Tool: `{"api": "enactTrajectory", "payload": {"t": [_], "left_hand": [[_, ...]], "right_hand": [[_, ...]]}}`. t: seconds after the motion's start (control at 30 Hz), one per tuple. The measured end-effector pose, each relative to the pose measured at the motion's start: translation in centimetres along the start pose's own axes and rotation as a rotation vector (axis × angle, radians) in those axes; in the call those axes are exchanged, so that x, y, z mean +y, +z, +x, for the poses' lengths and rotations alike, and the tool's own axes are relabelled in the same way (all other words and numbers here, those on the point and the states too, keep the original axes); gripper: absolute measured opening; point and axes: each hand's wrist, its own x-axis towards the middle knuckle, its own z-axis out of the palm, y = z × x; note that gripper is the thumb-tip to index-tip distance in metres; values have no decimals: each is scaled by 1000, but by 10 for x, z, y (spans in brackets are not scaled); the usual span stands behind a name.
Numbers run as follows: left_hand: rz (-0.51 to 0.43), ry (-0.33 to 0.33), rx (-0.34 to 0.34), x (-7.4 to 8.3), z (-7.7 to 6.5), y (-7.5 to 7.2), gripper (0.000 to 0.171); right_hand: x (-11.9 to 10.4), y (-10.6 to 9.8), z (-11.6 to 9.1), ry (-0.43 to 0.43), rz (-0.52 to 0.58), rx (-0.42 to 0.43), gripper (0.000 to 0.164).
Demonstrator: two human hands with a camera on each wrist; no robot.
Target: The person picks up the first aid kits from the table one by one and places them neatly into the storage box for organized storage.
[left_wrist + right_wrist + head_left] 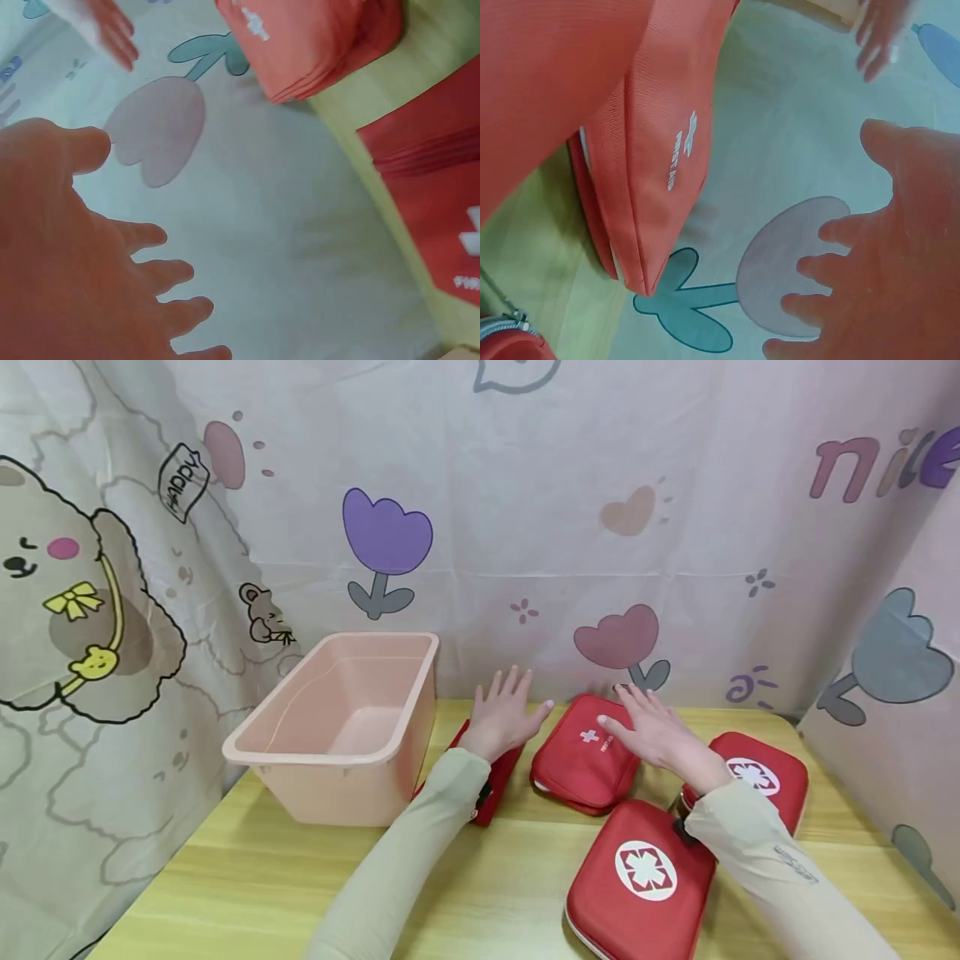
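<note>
My left hand (501, 718), fingers spread and holding nothing, is above a flat red first aid pouch (498, 783) beside the pink bin; the forearm hides part of that pouch. In the left wrist view the pouch (427, 187) shows a fold and white lettering. My right hand (660, 735), also spread and holding nothing, overlaps the edge of a soft red first aid bag (573, 760) in the head view. The right wrist view shows this bag (671, 97) with its white print, off to the side of the fingers.
A pink plastic bin (322, 760) stands at the left of the wooden table (300, 885). Two red hard cases with white round emblems, a nearer case (645, 881) and a farther case (780, 777), lie at the right, partly behind my right forearm. A printed curtain (510, 527) hangs behind.
</note>
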Motion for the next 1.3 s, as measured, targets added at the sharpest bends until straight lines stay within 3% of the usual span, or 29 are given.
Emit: {"api": "enactTrajectory", "payload": {"t": [0.47, 0.77, 1.1, 1.3], "left_hand": [[43, -3, 67, -4, -24, -38, 72], [67, -48, 84, -32, -45, -53, 73], [29, -91, 127, -54, -63, -69, 73], [10, -116, 163, -84, -80, -85, 74]], "right_hand": [[19, -2, -22, 17, -29, -17, 87], [38, -6, -40, 56, -32, -27, 88], [57, -7, -59, 90, -39, -41, 90], [73, -10, -69, 107, -53, -40, 91]]}}
